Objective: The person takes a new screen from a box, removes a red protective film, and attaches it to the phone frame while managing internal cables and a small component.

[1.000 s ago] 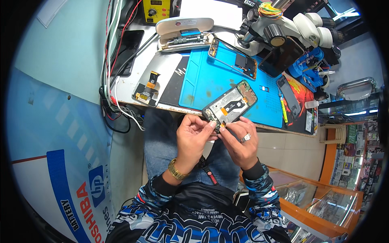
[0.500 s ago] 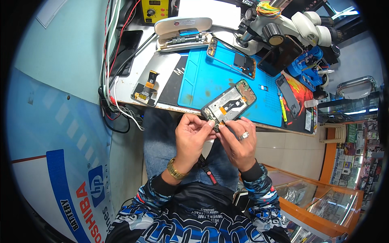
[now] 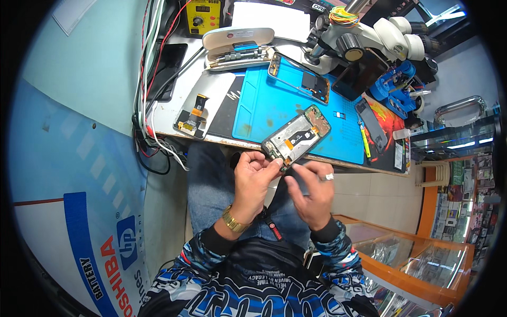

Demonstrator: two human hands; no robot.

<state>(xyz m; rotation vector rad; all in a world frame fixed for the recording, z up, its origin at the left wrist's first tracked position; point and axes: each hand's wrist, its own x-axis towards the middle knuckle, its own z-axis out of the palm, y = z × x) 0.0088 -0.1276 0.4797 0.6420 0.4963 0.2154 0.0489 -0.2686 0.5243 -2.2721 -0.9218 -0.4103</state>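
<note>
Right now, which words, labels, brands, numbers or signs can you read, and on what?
Wording withheld; locations only:
Blue banner: large, clear lettering.
Black top: upside-down chest print, partly clear.
Black mat: white letters, partly covered.
Yellow rework station: small panel digits.
Opened phone: marks too small to read.
Shelf packages: unreadable.

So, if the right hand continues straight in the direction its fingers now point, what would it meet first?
Most likely the near end of the phone, which the left hand holds. One view does not settle height, so the right hand might pass over or under it.
</note>
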